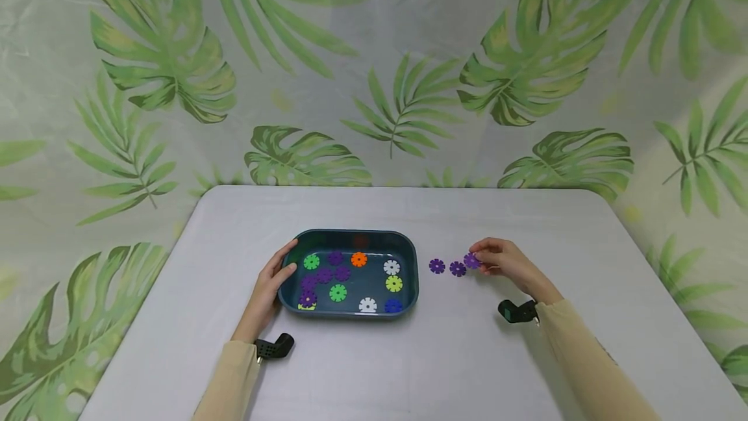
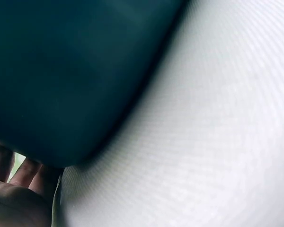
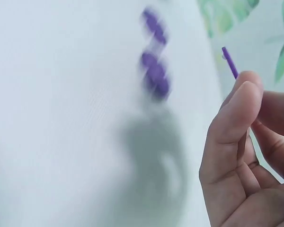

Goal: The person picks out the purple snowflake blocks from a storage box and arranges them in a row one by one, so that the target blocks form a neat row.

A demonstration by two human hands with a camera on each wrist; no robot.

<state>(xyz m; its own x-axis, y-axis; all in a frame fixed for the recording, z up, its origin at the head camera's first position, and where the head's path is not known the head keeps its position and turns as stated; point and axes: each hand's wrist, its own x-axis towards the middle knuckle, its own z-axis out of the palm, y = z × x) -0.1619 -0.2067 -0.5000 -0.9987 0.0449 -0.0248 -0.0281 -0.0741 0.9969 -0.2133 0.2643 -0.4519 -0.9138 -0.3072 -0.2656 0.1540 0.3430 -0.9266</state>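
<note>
A purple notched plastic disc (image 1: 471,260) is pinched between the thumb and fingers of my right hand (image 1: 505,264), above the table. In the right wrist view, that disc (image 3: 230,63) shows edge-on at the fingertips. Two more purple discs (image 1: 458,269) lie on the table just left of this hand. My left hand (image 1: 271,288) grips the dark teal tray (image 1: 413,278) at its left end, thumb over the rim and fingers along the outside. The left wrist view has the tray's outer wall (image 2: 80,80) close up, with part of the hand (image 2: 19,198) at lower left.
Inside the tray lie several notched discs: purple, green disc (image 1: 337,292), orange disc (image 1: 359,259), white disc (image 1: 367,305), yellow disc (image 1: 394,284) and blue disc (image 1: 393,305). The white table (image 1: 374,369) meets a leaf-patterned cloth (image 1: 403,109) behind.
</note>
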